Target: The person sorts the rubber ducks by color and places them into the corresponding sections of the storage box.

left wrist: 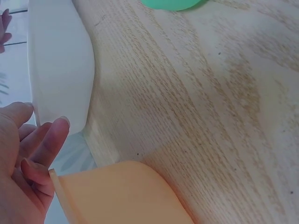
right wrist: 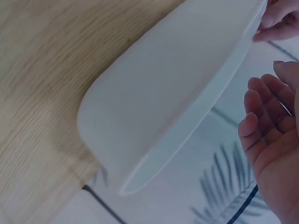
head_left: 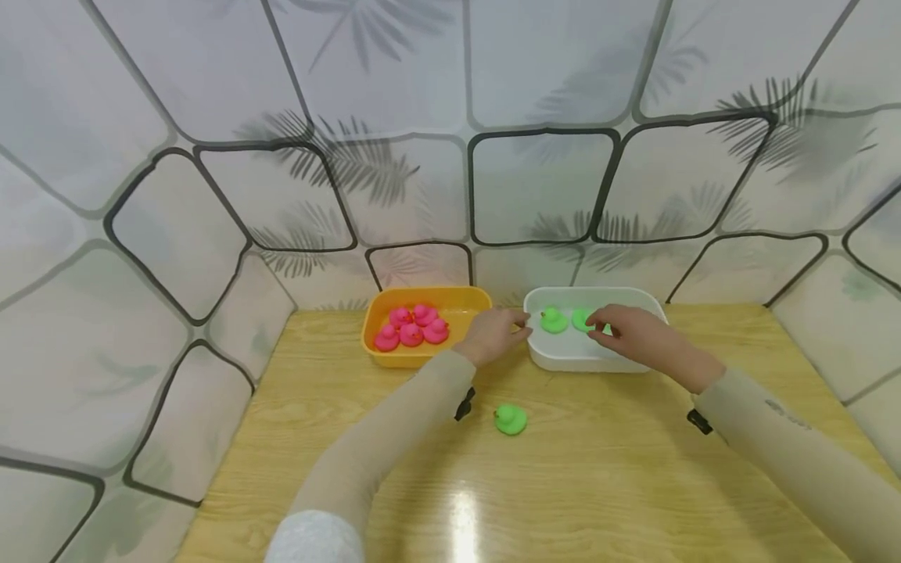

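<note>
My left hand [head_left: 493,335] reaches over the right end of a yellow tray [head_left: 427,361], its slightly bent fingers right at the near end of a white tray [head_left: 587,363]. Nothing shows between thumb and fingers. My right hand [head_left: 637,335] hovers over the white tray with loosely bent fingers; the right wrist view shows its palm [right wrist: 278,158] bare. Inside the white tray sits one green rubber duck [head_left: 554,320]; another green duck [head_left: 580,319] is partly hidden by the right fingertips. A third green duck [head_left: 511,419] lies on the table in front of the trays.
Several pink rubber ducks [head_left: 411,335] sit in the left part of the yellow tray. Both trays stand at the back of the wooden table [head_left: 598,469], close to the patterned wall covering [head_left: 542,188]. Similar covering rises on the left and right.
</note>
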Available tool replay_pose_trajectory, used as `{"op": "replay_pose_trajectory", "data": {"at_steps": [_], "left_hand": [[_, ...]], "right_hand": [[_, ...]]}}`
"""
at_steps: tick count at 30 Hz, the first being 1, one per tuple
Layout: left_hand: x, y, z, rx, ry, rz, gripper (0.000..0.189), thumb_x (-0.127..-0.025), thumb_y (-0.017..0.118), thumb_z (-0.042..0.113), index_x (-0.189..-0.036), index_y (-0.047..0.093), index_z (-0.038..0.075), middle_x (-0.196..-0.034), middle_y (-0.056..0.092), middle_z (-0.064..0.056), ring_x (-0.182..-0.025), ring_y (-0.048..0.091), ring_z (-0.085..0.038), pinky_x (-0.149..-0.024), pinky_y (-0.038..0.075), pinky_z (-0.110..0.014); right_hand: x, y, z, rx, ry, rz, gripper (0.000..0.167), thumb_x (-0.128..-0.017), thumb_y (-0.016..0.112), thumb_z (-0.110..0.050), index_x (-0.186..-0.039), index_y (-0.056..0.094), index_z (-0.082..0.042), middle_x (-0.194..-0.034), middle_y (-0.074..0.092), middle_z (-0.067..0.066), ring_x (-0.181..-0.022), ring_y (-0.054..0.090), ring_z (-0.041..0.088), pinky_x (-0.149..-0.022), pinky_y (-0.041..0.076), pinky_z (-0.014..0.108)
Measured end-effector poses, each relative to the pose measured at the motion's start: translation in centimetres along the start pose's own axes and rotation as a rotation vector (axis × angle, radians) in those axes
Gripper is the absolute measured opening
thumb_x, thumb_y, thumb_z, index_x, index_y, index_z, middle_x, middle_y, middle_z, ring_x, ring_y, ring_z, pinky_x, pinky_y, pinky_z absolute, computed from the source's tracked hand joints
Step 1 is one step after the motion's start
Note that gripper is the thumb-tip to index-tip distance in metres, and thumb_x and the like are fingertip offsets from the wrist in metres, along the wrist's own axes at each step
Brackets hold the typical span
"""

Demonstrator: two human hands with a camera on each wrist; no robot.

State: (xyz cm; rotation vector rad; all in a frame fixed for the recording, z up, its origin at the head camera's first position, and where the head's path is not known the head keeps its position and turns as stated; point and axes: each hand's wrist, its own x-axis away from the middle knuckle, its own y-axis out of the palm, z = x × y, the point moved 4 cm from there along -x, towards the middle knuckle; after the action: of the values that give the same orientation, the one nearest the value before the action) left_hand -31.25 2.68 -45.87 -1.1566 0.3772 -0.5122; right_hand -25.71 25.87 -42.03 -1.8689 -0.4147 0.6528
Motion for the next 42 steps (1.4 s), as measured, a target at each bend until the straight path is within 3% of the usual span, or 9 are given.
{"op": "replay_pose_trajectory", "data": {"at_steps": [6,12,20,28,42], "left_hand": [[-0.1,-0.2,0.1,0.001,0.009,0.001,0.039,-0.107,0.061,0.032,-0.140,0.067,0.012,-0.127,0.074,0.002,-0.122,0.067,-0.020,-0.105,0.051,-0.033],[0.1,-0.3,0.2,-0.016,0.007,0.000,0.039,-0.106,0.062,0.032,-0.139,0.068,0.013,-0.125,0.075,0.002,-0.121,0.067,-0.020,-0.103,0.052,-0.034],[-0.1,-0.1,0.1,-0.030,0.023,0.004,0.039,-0.107,0.061,0.032,-0.140,0.068,0.012,-0.125,0.075,0.002,-0.121,0.068,-0.020,-0.103,0.053,-0.034],[-0.1,-0.1,0.0,-0.031,0.017,0.010,0.039,-0.107,0.061,0.033,-0.139,0.068,0.014,-0.126,0.075,0.002,-0.121,0.068,-0.020,-0.104,0.052,-0.034],[-0.1,0.0,0.2,-0.034,0.014,0.002,0.040,-0.107,0.061,0.033,-0.140,0.067,0.012,-0.126,0.075,0.002,-0.121,0.067,-0.020,-0.105,0.052,-0.034]], "right_hand": [[0.0,0.6,-3.1,-0.028,-0.068,0.015,0.014,-0.095,0.076,-0.010,-0.108,0.074,-0.005,-0.090,0.068,-0.004,-0.068,0.053,0.002,-0.060,0.050,0.026],[-0.1,2.0,-5.3,-0.129,-0.093,-0.040,0.013,-0.096,0.075,-0.010,-0.109,0.074,-0.007,-0.092,0.068,-0.008,-0.077,0.058,0.004,-0.066,0.053,0.028],[-0.2,3.8,-7.7,-0.177,-0.215,-0.075,0.013,-0.095,0.076,-0.008,-0.108,0.073,-0.010,-0.096,0.069,-0.006,-0.074,0.058,0.006,-0.066,0.052,0.024],[-0.4,6.2,-8.9,-0.206,-0.191,-0.196,0.016,-0.099,0.071,-0.014,-0.113,0.073,-0.007,-0.104,0.071,0.001,-0.081,0.063,0.010,-0.073,0.055,0.025],[-0.4,9.9,-10.5,-0.173,-0.237,-0.197,0.025,-0.099,0.072,-0.020,-0.120,0.071,-0.007,-0.109,0.070,0.002,-0.085,0.063,0.010,-0.076,0.056,0.026]]}}
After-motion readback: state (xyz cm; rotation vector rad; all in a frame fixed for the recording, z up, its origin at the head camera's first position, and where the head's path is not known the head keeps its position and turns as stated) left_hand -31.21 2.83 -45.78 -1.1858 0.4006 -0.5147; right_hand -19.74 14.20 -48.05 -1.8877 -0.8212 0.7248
